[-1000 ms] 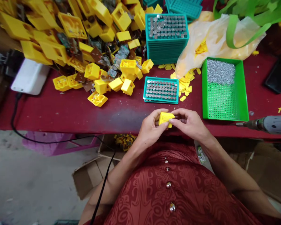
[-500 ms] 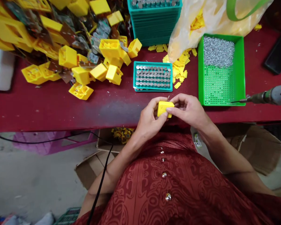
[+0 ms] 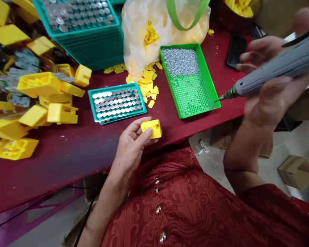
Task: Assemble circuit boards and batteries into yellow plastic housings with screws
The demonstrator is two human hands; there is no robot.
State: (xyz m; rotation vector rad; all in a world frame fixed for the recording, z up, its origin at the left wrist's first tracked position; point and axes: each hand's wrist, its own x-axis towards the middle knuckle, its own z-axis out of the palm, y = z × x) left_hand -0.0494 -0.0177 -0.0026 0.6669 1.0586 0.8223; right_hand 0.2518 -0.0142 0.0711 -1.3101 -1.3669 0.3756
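Note:
My left hand (image 3: 130, 143) pinches a small yellow plastic housing (image 3: 155, 129) between thumb and fingers, just above the table's front edge. A small hole with something reddish inside shows in its upper face. On the right, my right hand (image 3: 260, 103) is around a grey electric screwdriver (image 3: 273, 68), fingers spread on the far side and thumb on the near side, not closed on it. The screwdriver's thin bit points left, over the near right corner of a green tray (image 3: 181, 111). Small silver screws (image 3: 180, 61) fill that tray's far part.
Left of the housing lies a teal tray (image 3: 91, 103) with rows of round metal pieces. Behind it stands a teal tray stack (image 3: 92, 51). Yellow housings (image 3: 33, 116) pile at left. Small yellow pieces (image 3: 148, 84) lie beside a plastic bag (image 3: 134, 44). A dark phone (image 3: 236, 51) lies at right.
My right hand has left the yellow housing and moved right to the screwdriver. My left hand keeps the housing. The view has turned to the right.

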